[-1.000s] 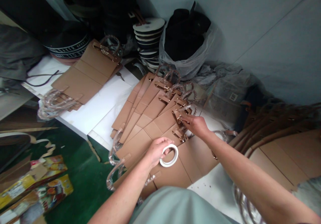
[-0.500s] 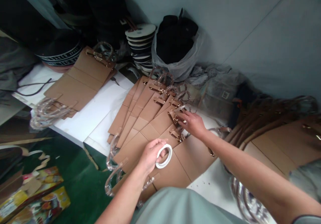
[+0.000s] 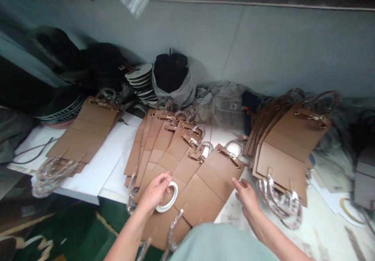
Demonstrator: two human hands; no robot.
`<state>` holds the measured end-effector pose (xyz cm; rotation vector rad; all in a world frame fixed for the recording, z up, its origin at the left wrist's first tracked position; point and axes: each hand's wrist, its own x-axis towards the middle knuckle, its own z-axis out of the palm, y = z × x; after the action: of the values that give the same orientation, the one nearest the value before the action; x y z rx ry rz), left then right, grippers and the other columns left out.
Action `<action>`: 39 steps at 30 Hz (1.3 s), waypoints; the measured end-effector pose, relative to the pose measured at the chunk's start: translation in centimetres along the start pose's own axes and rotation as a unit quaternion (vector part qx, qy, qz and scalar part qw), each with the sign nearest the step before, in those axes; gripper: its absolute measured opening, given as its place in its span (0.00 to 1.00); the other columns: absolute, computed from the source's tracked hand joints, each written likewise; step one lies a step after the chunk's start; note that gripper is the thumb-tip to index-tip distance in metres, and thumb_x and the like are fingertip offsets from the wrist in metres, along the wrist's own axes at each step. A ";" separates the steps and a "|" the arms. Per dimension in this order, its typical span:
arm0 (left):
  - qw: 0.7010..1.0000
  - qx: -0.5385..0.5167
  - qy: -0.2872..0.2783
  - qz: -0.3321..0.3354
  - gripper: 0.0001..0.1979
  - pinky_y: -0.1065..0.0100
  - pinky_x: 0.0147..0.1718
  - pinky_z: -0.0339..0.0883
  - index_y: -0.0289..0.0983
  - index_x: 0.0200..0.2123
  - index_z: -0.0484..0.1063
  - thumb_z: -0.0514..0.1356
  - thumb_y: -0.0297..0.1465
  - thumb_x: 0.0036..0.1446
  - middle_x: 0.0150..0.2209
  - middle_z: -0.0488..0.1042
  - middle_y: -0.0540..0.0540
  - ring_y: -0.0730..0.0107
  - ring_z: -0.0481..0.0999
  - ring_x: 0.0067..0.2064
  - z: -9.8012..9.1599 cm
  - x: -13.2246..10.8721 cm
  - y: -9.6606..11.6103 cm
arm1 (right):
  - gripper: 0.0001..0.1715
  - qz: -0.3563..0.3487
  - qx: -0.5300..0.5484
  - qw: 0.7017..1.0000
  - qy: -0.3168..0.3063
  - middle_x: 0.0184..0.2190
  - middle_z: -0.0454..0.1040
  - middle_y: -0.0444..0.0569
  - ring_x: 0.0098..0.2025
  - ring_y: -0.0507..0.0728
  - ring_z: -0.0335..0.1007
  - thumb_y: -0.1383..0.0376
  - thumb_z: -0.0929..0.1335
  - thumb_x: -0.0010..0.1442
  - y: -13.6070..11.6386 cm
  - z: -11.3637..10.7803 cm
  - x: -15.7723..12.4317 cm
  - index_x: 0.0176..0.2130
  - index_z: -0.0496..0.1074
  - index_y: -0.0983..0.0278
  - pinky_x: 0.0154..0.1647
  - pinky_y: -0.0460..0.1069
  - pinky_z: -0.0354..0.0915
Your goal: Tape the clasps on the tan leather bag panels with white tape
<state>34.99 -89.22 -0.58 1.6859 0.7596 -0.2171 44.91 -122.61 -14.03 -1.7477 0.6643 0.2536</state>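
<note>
Head view: I see the left hand (image 3: 158,190) gripping a white tape roll (image 3: 175,194) over overlapping brown bag panels (image 3: 179,157) with wrapped handles (image 3: 173,228). The right hand (image 3: 246,195), loosely open, is at the front panel's (image 3: 209,181) right edge; contact, I cannot tell.

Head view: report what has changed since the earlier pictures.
The right hand has left a metal clasp and moved rightward, nearer the wearer, to the edge of a brown panel. The view has swung up and right. The left hand still holds the white tape roll.
</note>
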 end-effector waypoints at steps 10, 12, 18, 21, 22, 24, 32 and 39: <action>0.999 -0.027 -0.017 -0.038 0.28 0.79 0.13 0.45 0.33 0.43 0.73 0.68 0.49 0.47 0.20 0.70 0.53 0.79 0.60 0.17 -0.2 0.3 0.9 | 0.23 0.103 0.382 0.867 -0.304 0.42 0.82 0.53 0.40 0.61 0.79 0.60 0.79 0.52 -1.1 -1.9 0.5 0.45 0.75 0.65 0.36 0.50 0.74; 0.998 -0.028 -0.038 -0.047 0.30 0.78 0.13 0.44 0.32 0.46 0.72 0.69 0.48 0.47 0.20 0.71 0.53 0.81 0.59 0.15 -0.3 0.1 1.5 | 0.21 0.115 0.426 0.830 -0.342 0.47 0.81 0.54 0.46 0.62 0.78 0.62 0.78 0.56 0.2 -2.8 0.0 0.47 0.75 0.64 0.46 0.52 0.75; 0.995 -0.006 -0.084 -0.053 0.24 0.78 0.12 0.41 0.33 0.39 0.71 0.69 0.46 0.49 0.20 0.72 0.52 0.82 0.58 0.13 -0.4 -0.2 1.4 | 0.17 0.128 0.459 0.814 -0.333 0.46 0.81 0.56 0.45 0.63 0.79 0.64 0.75 0.60 1.8 -1.8 0.1 0.49 0.75 0.67 0.49 0.55 0.75; 0.993 -0.002 -0.106 -0.044 0.23 0.78 0.11 0.42 0.33 0.38 0.71 0.69 0.46 0.49 0.19 0.71 0.52 0.82 0.58 0.13 -1.0 0.1 0.7 | 0.14 0.125 0.454 0.848 -0.245 0.45 0.81 0.56 0.44 0.63 0.80 0.64 0.71 0.63 1.3 -1.3 0.0 0.49 0.74 0.65 0.47 0.56 0.76; 0.993 -0.006 -0.113 -0.040 0.24 0.78 0.11 0.43 0.33 0.40 0.71 0.69 0.46 0.49 0.20 0.71 0.52 0.82 0.58 0.13 -1.2 0.2 0.5 | 0.13 0.133 0.449 0.856 -0.216 0.44 0.82 0.55 0.43 0.63 0.80 0.65 0.70 0.65 1.1 -1.4 -0.3 0.49 0.74 0.64 0.46 0.56 0.76; 0.990 -0.017 -0.133 -0.033 0.26 0.79 0.11 0.43 0.32 0.43 0.72 0.69 0.46 0.50 0.20 0.72 0.53 0.82 0.58 0.13 -2.0 0.5 -0.1 | 0.13 0.157 0.446 0.861 -0.190 0.42 0.82 0.54 0.41 0.62 0.80 0.64 0.68 0.67 0.9 -1.7 -1.4 0.50 0.74 0.64 0.45 0.57 0.77; 0.970 -0.080 -0.225 -0.035 0.24 0.79 0.11 0.46 0.30 0.50 0.72 0.67 0.41 0.55 0.22 0.71 0.51 0.83 0.58 0.15 -5.0 2.0 -2.0 | 0.15 0.213 0.300 0.908 -0.199 0.44 0.81 0.58 0.44 0.62 0.79 0.60 0.66 0.68 1.7 3.5 -8.5 0.46 0.75 0.68 0.44 0.54 0.76; 0.954 -0.092 -0.282 -0.033 0.22 0.80 0.11 0.45 0.29 0.51 0.74 0.65 0.37 0.59 0.22 0.71 0.50 0.82 0.58 0.17 -7.1 2.2 -1.6 | 0.10 0.168 0.199 0.959 -0.109 0.38 0.82 0.55 0.36 0.62 0.79 0.61 0.72 0.61 2.8 9.0 -11.8 0.41 0.75 0.65 0.32 0.52 0.72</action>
<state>33.92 -81.71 -1.11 1.3261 0.3897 -0.6268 35.33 -111.05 -13.01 -1.1971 0.7873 0.5025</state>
